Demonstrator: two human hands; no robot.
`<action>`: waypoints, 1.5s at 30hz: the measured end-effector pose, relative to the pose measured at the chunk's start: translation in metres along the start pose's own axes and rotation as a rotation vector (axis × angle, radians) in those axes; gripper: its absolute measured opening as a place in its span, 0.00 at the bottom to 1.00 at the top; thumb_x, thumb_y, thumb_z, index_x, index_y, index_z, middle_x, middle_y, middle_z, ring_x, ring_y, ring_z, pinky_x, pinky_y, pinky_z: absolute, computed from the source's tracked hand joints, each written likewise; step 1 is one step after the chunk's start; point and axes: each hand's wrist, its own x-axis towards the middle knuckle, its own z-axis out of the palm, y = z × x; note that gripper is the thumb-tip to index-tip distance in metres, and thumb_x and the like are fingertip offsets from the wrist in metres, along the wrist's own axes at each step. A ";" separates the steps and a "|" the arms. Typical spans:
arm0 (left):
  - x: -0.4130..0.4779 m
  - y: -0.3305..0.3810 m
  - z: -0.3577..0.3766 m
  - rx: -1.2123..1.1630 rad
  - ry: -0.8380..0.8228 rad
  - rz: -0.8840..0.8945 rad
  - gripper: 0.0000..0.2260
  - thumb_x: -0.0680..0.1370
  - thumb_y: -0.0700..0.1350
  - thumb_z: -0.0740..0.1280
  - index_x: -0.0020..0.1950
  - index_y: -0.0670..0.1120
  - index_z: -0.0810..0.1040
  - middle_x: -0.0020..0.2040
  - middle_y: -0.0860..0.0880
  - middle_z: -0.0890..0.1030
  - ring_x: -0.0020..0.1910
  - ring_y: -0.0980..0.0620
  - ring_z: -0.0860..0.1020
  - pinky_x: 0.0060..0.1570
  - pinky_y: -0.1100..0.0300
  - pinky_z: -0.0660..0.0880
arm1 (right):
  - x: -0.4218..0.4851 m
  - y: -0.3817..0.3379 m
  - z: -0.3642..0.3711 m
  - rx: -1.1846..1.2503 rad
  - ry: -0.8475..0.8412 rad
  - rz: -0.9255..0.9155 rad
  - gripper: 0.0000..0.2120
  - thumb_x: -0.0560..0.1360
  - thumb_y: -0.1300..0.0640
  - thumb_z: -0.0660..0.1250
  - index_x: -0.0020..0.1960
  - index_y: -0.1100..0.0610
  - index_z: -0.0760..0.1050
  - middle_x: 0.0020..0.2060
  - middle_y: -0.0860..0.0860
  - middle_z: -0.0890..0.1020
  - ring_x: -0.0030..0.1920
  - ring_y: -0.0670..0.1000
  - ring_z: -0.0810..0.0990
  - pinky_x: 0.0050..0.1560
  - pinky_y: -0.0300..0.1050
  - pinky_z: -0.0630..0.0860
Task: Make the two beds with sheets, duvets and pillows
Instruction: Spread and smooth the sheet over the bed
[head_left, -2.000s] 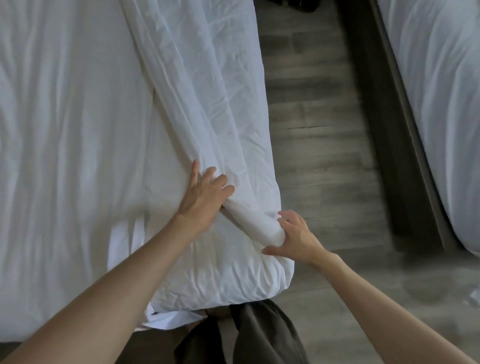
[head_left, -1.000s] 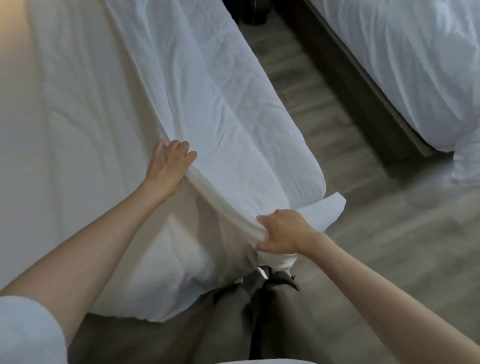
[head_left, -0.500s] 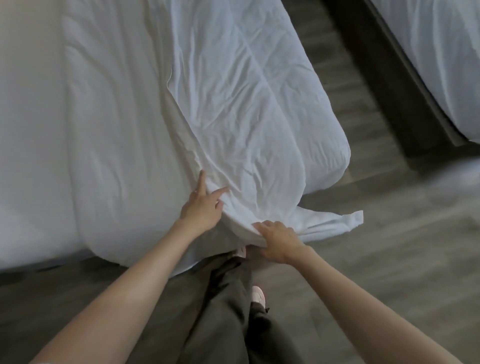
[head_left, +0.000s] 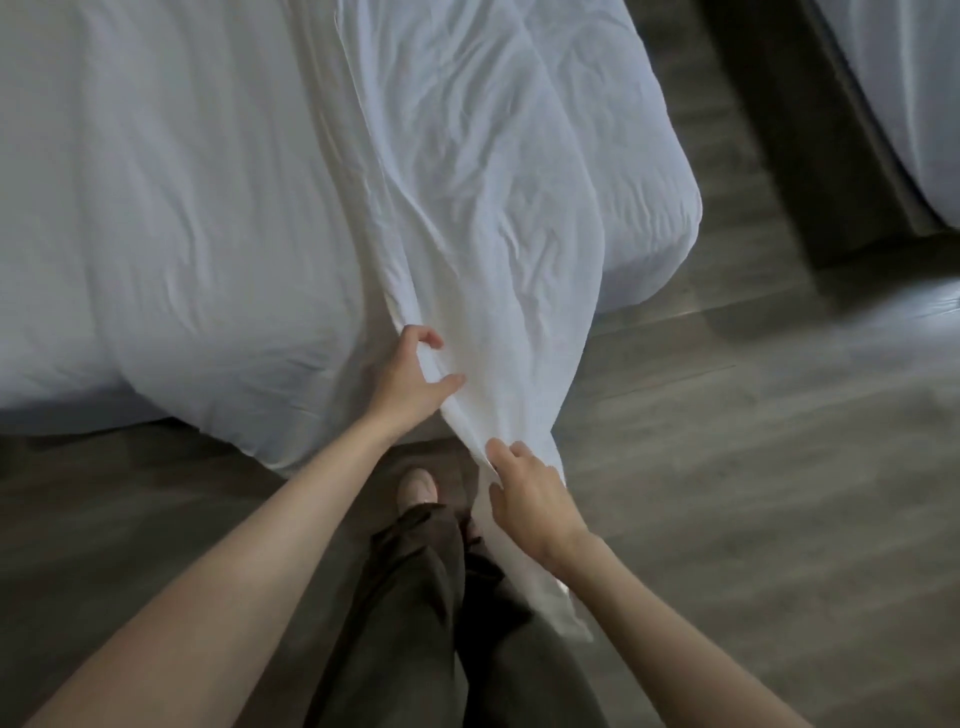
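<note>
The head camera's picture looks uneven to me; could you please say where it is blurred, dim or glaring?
Head view: dim overall, the sheet brightest but not blown out; the floor at right smeared by motion blur, with a pale glare patch near the second bed; left hand and right hand, both holding the sheet, fairly sharp.

Left hand (head_left: 410, 374) and right hand (head_left: 524, 493) grip the sheet (head_left: 493, 249) off the bed (head_left: 156, 182).

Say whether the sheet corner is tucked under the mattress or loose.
Loose: the sheet corner hangs past the mattress, held by the left hand and right hand.
</note>
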 end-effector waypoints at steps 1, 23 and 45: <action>-0.005 -0.005 -0.001 -0.027 -0.002 0.011 0.17 0.74 0.39 0.71 0.55 0.52 0.67 0.53 0.54 0.72 0.54 0.49 0.73 0.48 0.60 0.69 | -0.005 -0.004 0.009 0.065 0.023 0.038 0.07 0.76 0.67 0.55 0.48 0.56 0.61 0.39 0.51 0.66 0.33 0.58 0.69 0.34 0.47 0.63; -0.023 -0.084 -0.017 0.047 0.001 -0.168 0.29 0.78 0.48 0.67 0.77 0.48 0.59 0.75 0.45 0.63 0.72 0.45 0.66 0.70 0.49 0.64 | 0.026 0.067 -0.005 0.380 0.211 0.448 0.19 0.78 0.61 0.61 0.69 0.54 0.70 0.68 0.53 0.72 0.66 0.53 0.71 0.59 0.41 0.66; 0.122 -0.238 0.177 -0.414 0.547 -0.428 0.22 0.79 0.56 0.66 0.66 0.44 0.76 0.60 0.49 0.79 0.59 0.51 0.76 0.51 0.65 0.67 | 0.226 0.284 0.123 0.807 0.109 0.673 0.12 0.81 0.54 0.58 0.63 0.54 0.68 0.58 0.56 0.77 0.59 0.56 0.77 0.62 0.54 0.76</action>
